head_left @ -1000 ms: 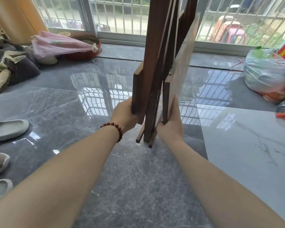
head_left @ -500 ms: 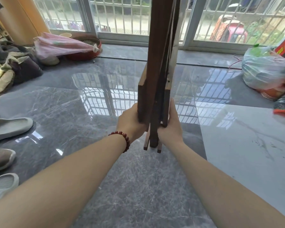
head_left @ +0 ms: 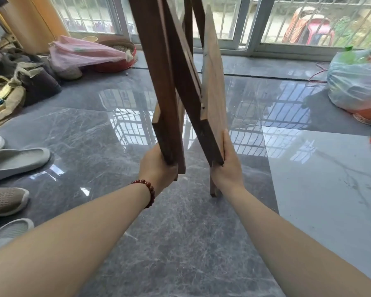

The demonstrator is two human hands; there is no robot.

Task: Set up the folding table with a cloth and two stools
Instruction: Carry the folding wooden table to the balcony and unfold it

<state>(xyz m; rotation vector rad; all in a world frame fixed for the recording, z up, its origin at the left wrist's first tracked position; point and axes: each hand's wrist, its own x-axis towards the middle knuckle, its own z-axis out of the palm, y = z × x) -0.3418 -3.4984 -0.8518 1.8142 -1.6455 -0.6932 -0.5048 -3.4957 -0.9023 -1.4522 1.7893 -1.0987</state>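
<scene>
Glossy grey floor tiles [head_left: 180, 243] w/ barred sliding doors behind; the folding table [head_left: 165, 82] stands on end mid-room, partly spread into a narrow V, top end out of shot. Left hand [head_left: 156, 168] grips the lower end of the dark leg frame. Right hand [head_left: 227, 168] holds the bottom edge of the lighter top panel [head_left: 214, 82], thumb along its face, other fingers hidden behind. One leg tip [head_left: 212, 190] reaches down near the floor betw. the wrists; can't tell if it touches. Step, as I read it: opening the frame. To do it well: pull both sides apart evenly, hands on outer edges & clear of the crossing slats (pinch risk), swing the panel toward level, plant legs gently since the tiles look slippery. Shoes [head_left: 15, 161] at left & plastic bag [head_left: 356, 82] at right sit well apart from it, so prob. room enough.
</scene>
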